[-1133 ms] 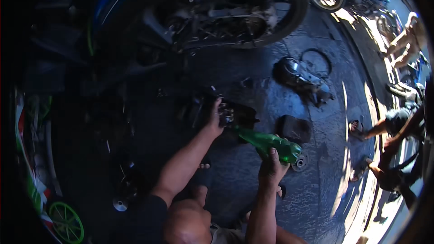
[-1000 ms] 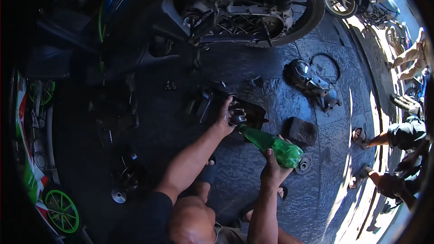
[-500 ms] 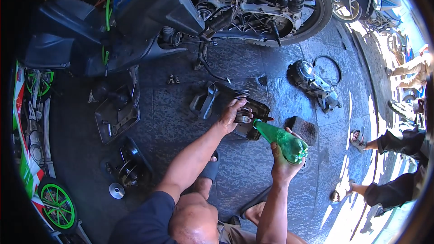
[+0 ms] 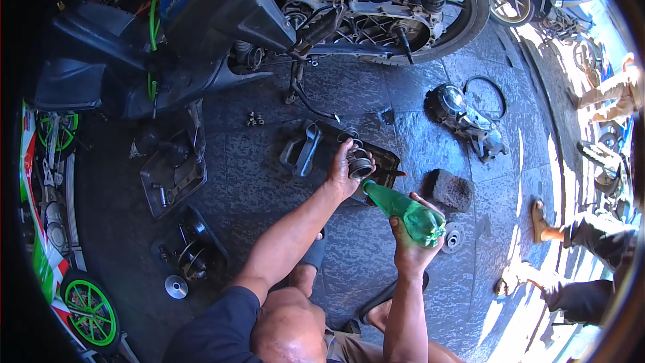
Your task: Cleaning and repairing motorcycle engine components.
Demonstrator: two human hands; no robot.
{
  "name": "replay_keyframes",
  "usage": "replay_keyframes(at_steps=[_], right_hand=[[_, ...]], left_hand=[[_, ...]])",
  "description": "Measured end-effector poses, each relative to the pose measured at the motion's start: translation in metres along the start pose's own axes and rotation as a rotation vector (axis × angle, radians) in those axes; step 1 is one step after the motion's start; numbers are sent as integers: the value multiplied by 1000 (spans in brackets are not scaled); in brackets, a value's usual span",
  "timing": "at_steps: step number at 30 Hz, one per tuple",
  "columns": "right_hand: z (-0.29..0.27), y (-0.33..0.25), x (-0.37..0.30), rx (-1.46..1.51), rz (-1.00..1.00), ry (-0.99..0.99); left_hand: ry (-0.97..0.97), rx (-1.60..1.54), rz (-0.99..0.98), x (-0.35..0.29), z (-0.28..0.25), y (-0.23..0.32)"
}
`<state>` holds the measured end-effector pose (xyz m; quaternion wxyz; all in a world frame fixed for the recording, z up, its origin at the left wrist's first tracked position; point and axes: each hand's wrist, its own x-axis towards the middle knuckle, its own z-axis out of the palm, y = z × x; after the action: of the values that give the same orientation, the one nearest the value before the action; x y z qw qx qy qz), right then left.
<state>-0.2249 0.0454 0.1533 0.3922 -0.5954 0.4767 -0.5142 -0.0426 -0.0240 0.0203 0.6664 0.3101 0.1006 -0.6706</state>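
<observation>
My right hand (image 4: 411, 250) is closed around the wide bottom end of a green plastic bottle (image 4: 402, 211). The bottle lies tilted, its neck pointing up and left. Its mouth is close beside a round, ringed metal part (image 4: 360, 167), which my left hand (image 4: 341, 176) grips; whether they touch I cannot tell. Below both stands a dark rectangular tray (image 4: 391, 159) with a red-tipped tool (image 4: 396, 173) in it. My left hand hides part of the tray.
A scooter (image 4: 269, 17) with its rear drive side exposed stands ahead. About me lie an engine cover (image 4: 463, 117), a belt (image 4: 500, 87), a dark block (image 4: 451, 190), a metal bracket (image 4: 306, 151), a parts tray (image 4: 176, 191) and a metal disc (image 4: 176, 287). A person's feet (image 4: 543, 225) are at right.
The bottle has moved slightly left, its mouth closer to the ringed metal part. My left hand has turned that part a little. The person's feet at right have shifted.
</observation>
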Motion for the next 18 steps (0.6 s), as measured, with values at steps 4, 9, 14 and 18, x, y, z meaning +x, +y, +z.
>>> replay_keyframes(at_steps=[4, 9, 14, 18], right_hand=[[4, 2, -4, -17, -27, 23], [5, 7, -5, 80, 9, -14], [7, 0, -4, 269, 48, -50], [13, 6, -11, 241, 19, -19]], left_hand=[[-7, -46, -12, -3, 1, 3], [-20, -162, -93, -7, -3, 0], [-88, -301, -198, -10, -3, 9], [-58, -349, -157, -17, -1, 12]])
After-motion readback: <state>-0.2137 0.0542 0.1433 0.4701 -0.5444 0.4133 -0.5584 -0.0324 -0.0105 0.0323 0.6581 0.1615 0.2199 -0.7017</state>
